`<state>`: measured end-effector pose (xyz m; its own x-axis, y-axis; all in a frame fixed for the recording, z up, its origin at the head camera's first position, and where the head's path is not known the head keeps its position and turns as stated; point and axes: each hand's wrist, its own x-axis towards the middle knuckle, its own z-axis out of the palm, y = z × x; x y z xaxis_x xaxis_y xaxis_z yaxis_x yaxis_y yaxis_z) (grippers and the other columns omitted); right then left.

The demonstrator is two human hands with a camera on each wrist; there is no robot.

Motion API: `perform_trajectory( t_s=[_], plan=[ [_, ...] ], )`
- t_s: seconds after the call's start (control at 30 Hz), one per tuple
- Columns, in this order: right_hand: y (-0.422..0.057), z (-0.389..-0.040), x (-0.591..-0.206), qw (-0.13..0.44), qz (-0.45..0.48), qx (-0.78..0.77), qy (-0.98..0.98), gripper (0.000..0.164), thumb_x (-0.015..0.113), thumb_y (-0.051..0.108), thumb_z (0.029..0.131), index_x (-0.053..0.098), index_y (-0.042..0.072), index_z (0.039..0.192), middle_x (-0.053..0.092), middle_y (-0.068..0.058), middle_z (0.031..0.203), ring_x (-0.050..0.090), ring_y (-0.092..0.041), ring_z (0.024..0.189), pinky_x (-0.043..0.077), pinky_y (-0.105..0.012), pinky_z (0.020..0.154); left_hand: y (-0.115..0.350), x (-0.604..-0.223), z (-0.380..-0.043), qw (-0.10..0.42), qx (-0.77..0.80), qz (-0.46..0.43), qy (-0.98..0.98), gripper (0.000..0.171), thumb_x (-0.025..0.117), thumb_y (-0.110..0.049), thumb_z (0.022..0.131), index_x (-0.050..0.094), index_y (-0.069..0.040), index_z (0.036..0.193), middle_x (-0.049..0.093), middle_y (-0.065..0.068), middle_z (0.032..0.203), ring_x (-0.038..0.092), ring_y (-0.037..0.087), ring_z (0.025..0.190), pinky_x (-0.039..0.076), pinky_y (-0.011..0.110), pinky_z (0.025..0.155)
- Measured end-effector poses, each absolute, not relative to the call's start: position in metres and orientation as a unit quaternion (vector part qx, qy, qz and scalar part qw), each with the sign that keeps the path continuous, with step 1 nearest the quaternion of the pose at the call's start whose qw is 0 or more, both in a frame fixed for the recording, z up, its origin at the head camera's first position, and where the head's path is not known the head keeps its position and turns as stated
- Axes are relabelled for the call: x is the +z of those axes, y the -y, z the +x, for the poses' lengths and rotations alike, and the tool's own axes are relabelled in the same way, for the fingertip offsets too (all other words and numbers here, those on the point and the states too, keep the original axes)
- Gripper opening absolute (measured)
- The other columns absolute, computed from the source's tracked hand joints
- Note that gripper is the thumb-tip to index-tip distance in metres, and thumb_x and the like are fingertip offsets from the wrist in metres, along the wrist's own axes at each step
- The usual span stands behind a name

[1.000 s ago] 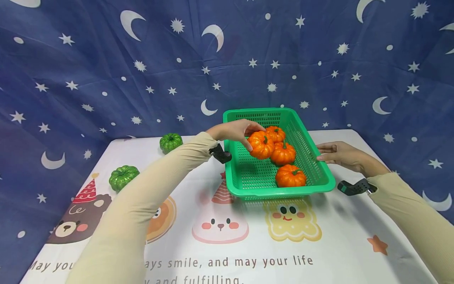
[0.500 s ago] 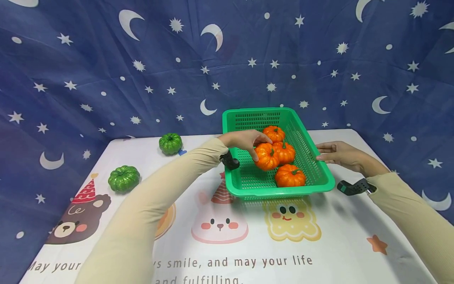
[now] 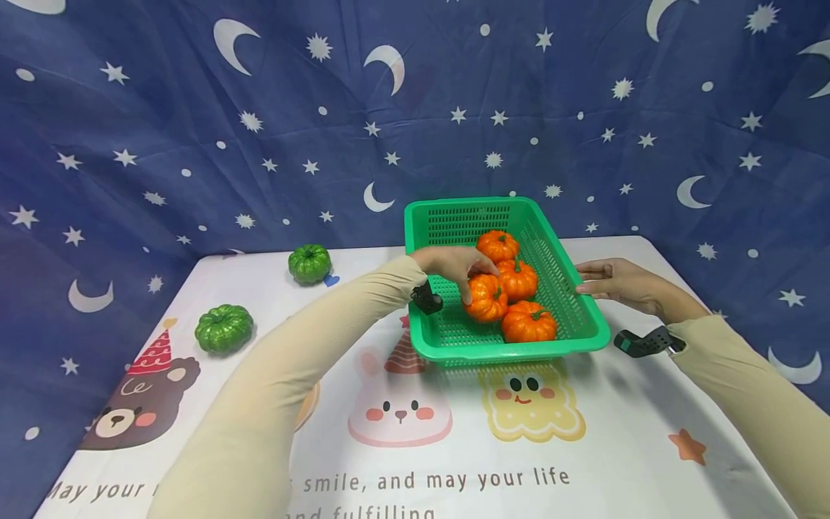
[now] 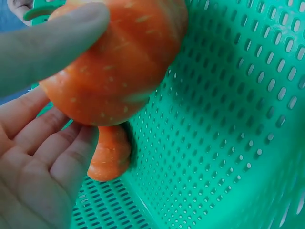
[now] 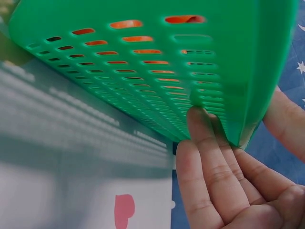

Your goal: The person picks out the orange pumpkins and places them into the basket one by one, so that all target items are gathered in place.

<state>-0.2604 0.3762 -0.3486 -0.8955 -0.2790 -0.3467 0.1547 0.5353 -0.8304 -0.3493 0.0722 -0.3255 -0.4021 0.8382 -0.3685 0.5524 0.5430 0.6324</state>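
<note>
My left hand (image 3: 454, 264) reaches over the left rim of a green plastic basket (image 3: 424, 353) and holds a small orange pumpkin (image 3: 488, 299) low inside it. In the left wrist view, the thumb lies across this pumpkin (image 4: 128, 62) and the fingers curl beneath. Three more orange pumpkins lie in the basket: one at the back (image 3: 498, 246), a middle pumpkin (image 3: 519, 281) beside the held one, and a front pumpkin (image 3: 529, 322). My right hand (image 3: 616, 283) is at the basket's right side, its straight fingers (image 5: 221, 176) against the slotted outer wall, thumb by the rim.
Two green pumpkins stand on the left of the table: one near the back edge (image 3: 309, 264), another green pumpkin (image 3: 224, 329) closer to me. The white printed tablecloth (image 3: 493, 497) runs under everything. A dark blue curtain (image 3: 324, 130) with moons and stars hangs right behind the table.
My left hand has carried its orange pumpkin down and toward me in the basket, beside the middle and front pumpkins. The right hand stays at the basket's side.
</note>
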Motion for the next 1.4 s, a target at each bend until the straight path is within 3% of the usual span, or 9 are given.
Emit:
perform_trajectory(
  t_s=[0.3, 1.0, 1.4],
  plan=[
    [-0.376, -0.26, -0.348, 0.226, -0.041, -0.478, -0.848, 0.076, 0.058, 0.017, 0.092, 0.012, -0.01, 0.147, 0.016, -0.031, 0.151, 0.049, 0.013, 0.097, 0.048, -0.018, 0.094, -0.074, -0.328, -0.349, 0.344, 0.176, 0.443, -0.809, 0.071, 0.074, 0.007, 0.072, 0.047, -0.006, 0.136, 0.047, 0.008, 0.143, 0.041, 0.02, 0.134, 0.037, 0.027, 0.109],
    [-0.375, -0.259, -0.347, 0.225, -0.038, -0.477, -0.849, 0.076, 0.058, 0.017, 0.092, 0.013, -0.01, 0.146, 0.018, -0.031, 0.151, 0.05, 0.012, 0.096, 0.048, -0.017, 0.093, -0.074, -0.333, -0.351, 0.353, 0.177, 0.41, -0.822, 0.076, 0.068, 0.017, 0.071, 0.047, -0.01, 0.138, 0.042, 0.008, 0.147, 0.035, 0.023, 0.138, 0.036, 0.032, 0.111],
    [-0.376, -0.259, -0.348, 0.226, -0.038, -0.472, -0.851, 0.076, 0.058, 0.018, 0.092, 0.012, -0.009, 0.147, 0.017, -0.031, 0.151, 0.05, 0.008, 0.102, 0.048, -0.024, 0.098, -0.077, -0.337, -0.349, 0.357, 0.193, 0.373, -0.835, 0.075, 0.066, 0.021, 0.07, 0.05, -0.013, 0.135, 0.039, 0.01, 0.149, 0.035, 0.027, 0.138, 0.051, 0.031, 0.094]
  ],
)
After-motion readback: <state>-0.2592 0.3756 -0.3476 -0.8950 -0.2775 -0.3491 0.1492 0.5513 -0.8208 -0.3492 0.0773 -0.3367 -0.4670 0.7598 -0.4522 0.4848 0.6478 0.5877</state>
